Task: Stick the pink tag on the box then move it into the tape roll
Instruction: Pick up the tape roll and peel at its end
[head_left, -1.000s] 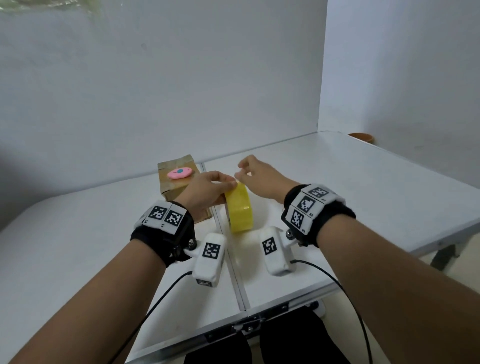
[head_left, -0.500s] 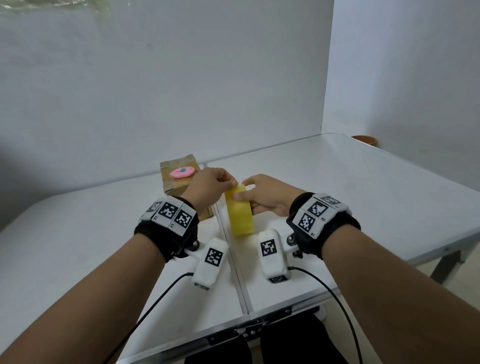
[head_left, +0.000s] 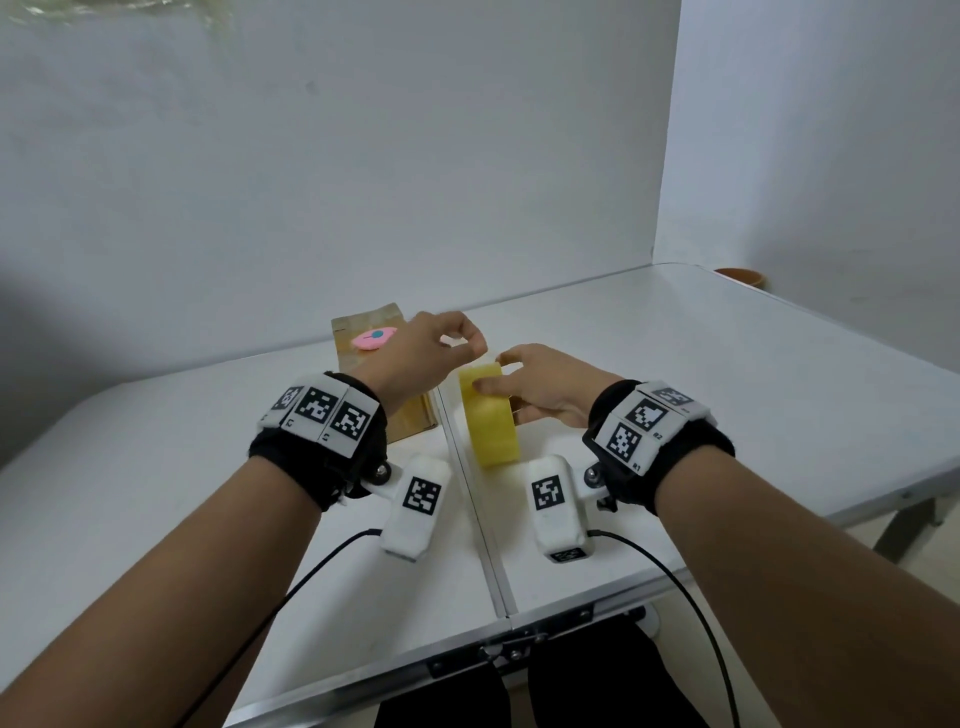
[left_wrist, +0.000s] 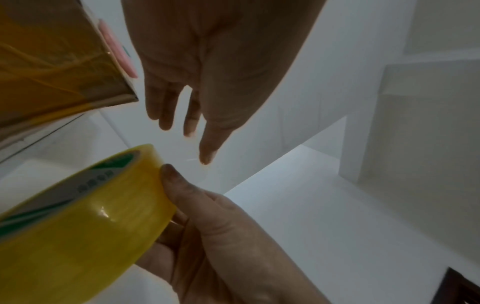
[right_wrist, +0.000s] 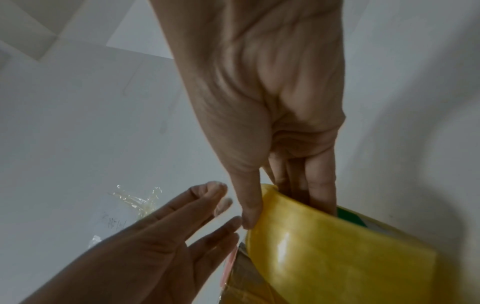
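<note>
Cardboard is counted first at the left: 1 brown box (head_left: 382, 364), stood on the white folding table (head_left: 727, 395) left of the centre seam, with 1 pink tag (head_left: 373, 338) stuck flat on its top face. In the left wrist view the tag (left_wrist: 118, 49) is seen edge-on on that face of the box (left_wrist: 52, 67). Just right of the box, above its near right corner, the left hand (head_left: 422, 358) is raised clear of the table with fingers relaxed and loosely spread; nothing is held in it, and its fingertips (left_wrist: 206, 156) are seen apart from the roll. Next, just across the seam, 1 yellow tape roll (head_left: 491, 415) is stood on edge on the table, close beside the box. It is gripped at its top by the right hand (head_left: 545, 389), with the thumb laid on the outer band and the fingers (right_wrist: 320, 195) curled over the rim into the core; the tape roll (right_wrist: 337, 257) fills the lower right of the right wrist view. 2 wrist bands with 2 white camera pods are worn. Bare tabletop is left right of the roll out to the table's right edge, where 1 brown bowl rim (head_left: 740, 275) is seen at the far corner. Open surface is also left between the roll and the near edge.
</note>
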